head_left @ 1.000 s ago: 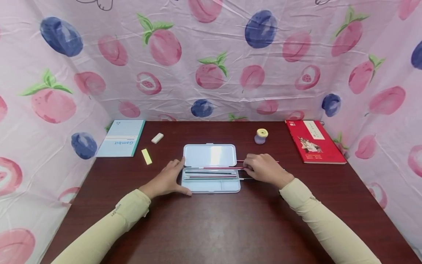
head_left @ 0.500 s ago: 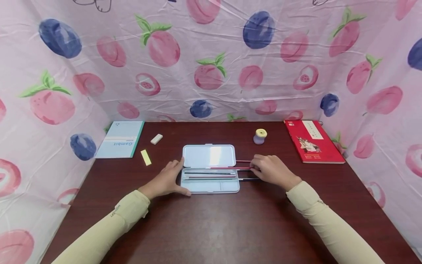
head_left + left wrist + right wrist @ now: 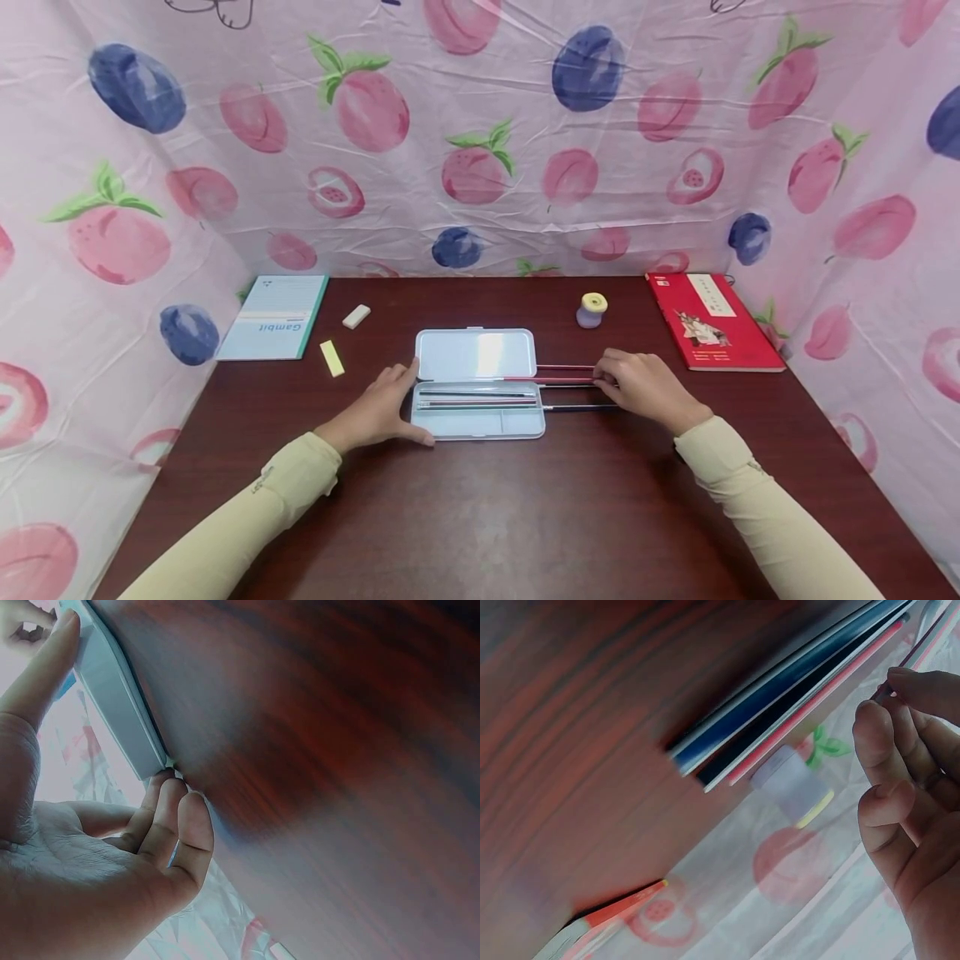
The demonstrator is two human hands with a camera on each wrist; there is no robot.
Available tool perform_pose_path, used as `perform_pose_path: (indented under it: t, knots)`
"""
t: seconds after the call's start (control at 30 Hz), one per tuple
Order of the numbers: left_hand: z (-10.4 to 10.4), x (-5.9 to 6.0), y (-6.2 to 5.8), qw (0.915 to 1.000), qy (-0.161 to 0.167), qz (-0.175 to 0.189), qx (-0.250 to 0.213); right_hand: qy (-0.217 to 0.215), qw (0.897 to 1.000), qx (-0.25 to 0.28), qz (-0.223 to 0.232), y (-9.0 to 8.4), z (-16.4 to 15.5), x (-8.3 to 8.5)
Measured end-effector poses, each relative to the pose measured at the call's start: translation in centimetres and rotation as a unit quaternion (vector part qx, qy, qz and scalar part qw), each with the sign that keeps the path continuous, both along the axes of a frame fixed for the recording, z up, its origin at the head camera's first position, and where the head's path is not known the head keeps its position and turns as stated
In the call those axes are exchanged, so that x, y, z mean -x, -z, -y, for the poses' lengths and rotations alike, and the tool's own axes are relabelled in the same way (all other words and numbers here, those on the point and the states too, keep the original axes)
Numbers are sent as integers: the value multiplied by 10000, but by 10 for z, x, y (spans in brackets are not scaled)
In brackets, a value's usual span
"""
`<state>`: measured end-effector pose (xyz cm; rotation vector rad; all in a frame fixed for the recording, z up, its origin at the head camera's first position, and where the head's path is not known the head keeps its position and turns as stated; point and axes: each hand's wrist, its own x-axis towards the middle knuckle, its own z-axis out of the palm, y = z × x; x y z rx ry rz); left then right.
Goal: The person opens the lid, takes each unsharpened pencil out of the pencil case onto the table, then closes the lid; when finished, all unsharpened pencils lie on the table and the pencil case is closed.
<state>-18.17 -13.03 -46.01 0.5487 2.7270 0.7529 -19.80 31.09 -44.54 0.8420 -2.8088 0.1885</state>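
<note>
An open pale pencil case lies mid-table, its lid folded back and several pencils inside. My left hand holds its left end, thumb along the front edge; in the left wrist view the thumb lies against the case wall and the fingers curl at its corner. My right hand pinches a red pencil between thumb and fingertips, its left end over the case. Beside the case lie another red pencil and a black pencil, their right ends hidden by the hand.
A small lilac object with a yellow top stands behind my right hand. A red book lies far right, a pale blue notebook far left. Near the notebook are a white eraser and a yellow strip. Patterned cloth surrounds the table.
My right hand has moved to the right, drawing the red pencil along with it over the case. More of the pencils beside the case shows. My left hand stays in place.
</note>
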Motion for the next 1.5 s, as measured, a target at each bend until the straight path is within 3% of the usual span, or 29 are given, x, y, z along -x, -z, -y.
perform_pose_path:
  t: [0.83, 1.17, 1.5]
  knots:
    - [0, -1, 0, 10000, -10, 68, -24, 619, 9979, 125, 170, -2, -42, -1]
    - [0, -1, 0, 10000, -24, 57, -33, 972, 9949, 70, 251, -2, -63, 7]
    - [-1, -1, 0, 10000, -17, 30, -23, 1018, 9942, 17, 340, 1, -68, 22]
